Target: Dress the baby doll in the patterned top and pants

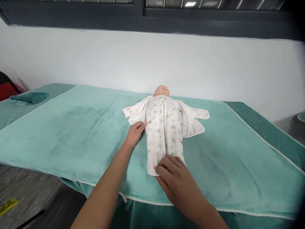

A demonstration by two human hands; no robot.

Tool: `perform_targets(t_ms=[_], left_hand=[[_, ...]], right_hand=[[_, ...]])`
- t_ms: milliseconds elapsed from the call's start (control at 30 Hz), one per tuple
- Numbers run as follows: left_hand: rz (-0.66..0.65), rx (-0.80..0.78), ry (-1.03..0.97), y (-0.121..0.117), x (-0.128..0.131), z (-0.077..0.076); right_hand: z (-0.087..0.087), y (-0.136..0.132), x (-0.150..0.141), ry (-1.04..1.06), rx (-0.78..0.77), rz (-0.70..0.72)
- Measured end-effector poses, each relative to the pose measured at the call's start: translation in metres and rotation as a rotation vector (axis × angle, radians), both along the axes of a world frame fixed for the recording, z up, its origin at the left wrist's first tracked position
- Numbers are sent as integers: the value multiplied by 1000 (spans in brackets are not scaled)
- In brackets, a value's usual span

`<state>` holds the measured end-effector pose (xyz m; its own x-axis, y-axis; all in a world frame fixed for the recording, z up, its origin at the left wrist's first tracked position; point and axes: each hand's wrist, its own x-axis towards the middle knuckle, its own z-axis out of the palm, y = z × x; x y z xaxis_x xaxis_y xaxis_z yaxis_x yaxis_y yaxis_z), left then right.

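Note:
A baby doll (162,91) lies on its back on a green padded cover (95,127), its head toward the wall. Over its body is a long white baby garment (156,140) with small animal prints and a crease down the middle. White side flaps (190,122) and sleeves spread out to both sides. My left hand (135,134) pinches the garment's left edge at about waist height. Lower down, my right hand (172,178) is curled over the bottom hem, with its thumb underneath. The doll's arms and legs are hidden by the cloth.
A white wall (107,60) rises behind the bed, below a dark window frame (202,24). A folded green cloth (30,97) and a red item (7,91) are at the far left. Grey floor (28,184) with yellow tape shows at lower left.

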<state>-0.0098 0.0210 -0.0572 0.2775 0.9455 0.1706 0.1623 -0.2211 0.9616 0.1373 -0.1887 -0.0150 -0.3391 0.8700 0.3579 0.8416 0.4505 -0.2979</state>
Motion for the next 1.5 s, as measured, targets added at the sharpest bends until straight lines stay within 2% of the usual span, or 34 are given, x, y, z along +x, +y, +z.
perform_targets(t_ms=[133, 267, 367, 433, 500, 567, 633, 700, 767, 800, 867, 933, 1000, 1067, 1167, 1233, 1300, 1333, 1400, 1467, 1500], left_hand=[[71, 63, 16, 1, 2, -3], [92, 176, 153, 3, 3, -5], [68, 301, 285, 3, 5, -6], [41, 401, 364, 3, 5, -8], [33, 479, 412, 3, 6, -9], [78, 532, 424, 3, 6, -10], [202, 553, 428, 3, 6, -11], [358, 530, 446, 5, 7, -11], [462, 478, 474, 8, 7, -11], [492, 450, 489, 9, 7, -11], [546, 399, 519, 11, 7, -12], [605, 354, 547, 12, 7, -12], [651, 327, 564, 13, 7, -13], [671, 316, 574, 14, 7, -14], [689, 272, 605, 16, 9, -14], [700, 229, 634, 17, 10, -13], [707, 208, 652, 18, 11, -11], [709, 204, 657, 18, 11, -10], [710, 201, 659, 19, 12, -9], [709, 195, 659, 19, 12, -8], [708, 193, 658, 20, 11, -8]], right_hand=[[-4, 3, -6, -58, 5, -9], [-5, -1, -8, -61, -4, 39], [4, -3, -3, -20, -32, 112], [12, 0, 9, 74, -15, 95], [17, 10, 32, 214, 38, 0], [14, 28, 64, 332, 112, -167], [-1, 49, 100, 349, 190, -436], [-21, 69, 135, 254, 204, -734], [-39, 85, 160, 149, 100, -941], [-45, 91, 168, 131, 38, -994], [-49, 99, 177, 131, -98, -1042], [-45, 105, 180, 158, -222, -1055], [-40, 112, 184, 185, -296, -1030], [-34, 121, 186, 249, -270, -943], [-20, 134, 178, 442, -69, -833], [-3, 141, 162, 612, 114, -794], [18, 143, 139, 718, 271, -677], [29, 143, 126, 703, 287, -560], [46, 138, 104, 526, 197, -265], [50, 129, 88, 266, 78, -36], [48, 124, 85, 169, 47, 14]])
